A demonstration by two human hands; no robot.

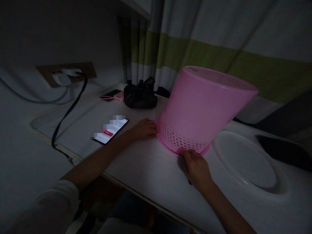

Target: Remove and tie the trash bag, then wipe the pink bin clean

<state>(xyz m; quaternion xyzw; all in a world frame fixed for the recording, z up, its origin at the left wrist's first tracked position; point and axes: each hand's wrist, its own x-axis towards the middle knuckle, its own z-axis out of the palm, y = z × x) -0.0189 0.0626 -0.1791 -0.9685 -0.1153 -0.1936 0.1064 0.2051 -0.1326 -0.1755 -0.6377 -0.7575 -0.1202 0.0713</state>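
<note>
A pink plastic bin [198,110] stands on the white table, with a band of honeycomb holes and a flared rim at its lower end. At the left of that rim, the fingers of my left hand [145,129] are curled against the bin. My right hand [196,167] is closed around a thin dark object [189,182], mostly hidden in the fist. Its fingertips are at the front of the lower rim. What kind of tool the dark object is, I cannot make out.
A lit phone [110,131] lies left of the bin. Behind it are a tied black plastic bag [140,94] and a pink power bank [119,96]. A round white lid or tray [246,159] lies at right. A black cable [70,109] hangs from the wall socket [89,70]. Curtains [212,52] hang behind.
</note>
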